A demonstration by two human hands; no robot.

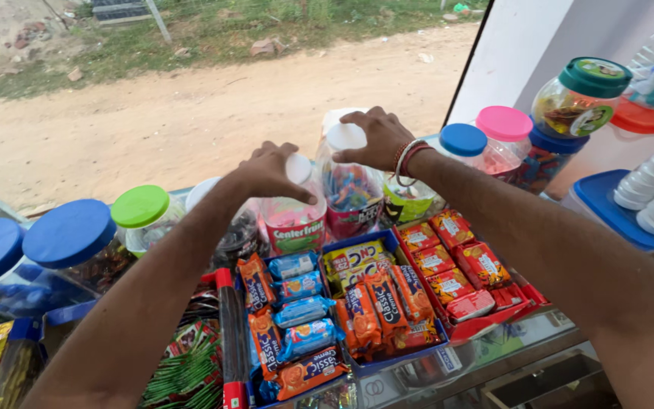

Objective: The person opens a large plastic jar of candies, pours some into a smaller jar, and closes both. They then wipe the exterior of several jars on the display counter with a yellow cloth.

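Atop jar lids (346, 137), both hands (270, 171)

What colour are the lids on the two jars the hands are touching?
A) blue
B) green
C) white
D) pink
C: the left hand rests on the white lid of one candy jar, and the right hand on the white lid of the jar beside it.

Both arms stretched forward, forearms converging. Left hand (270, 173) palm down, fingers curled, thumb out to the right. Right hand (376, 136) palm down, fingers bent in a grip, bangles at wrist.
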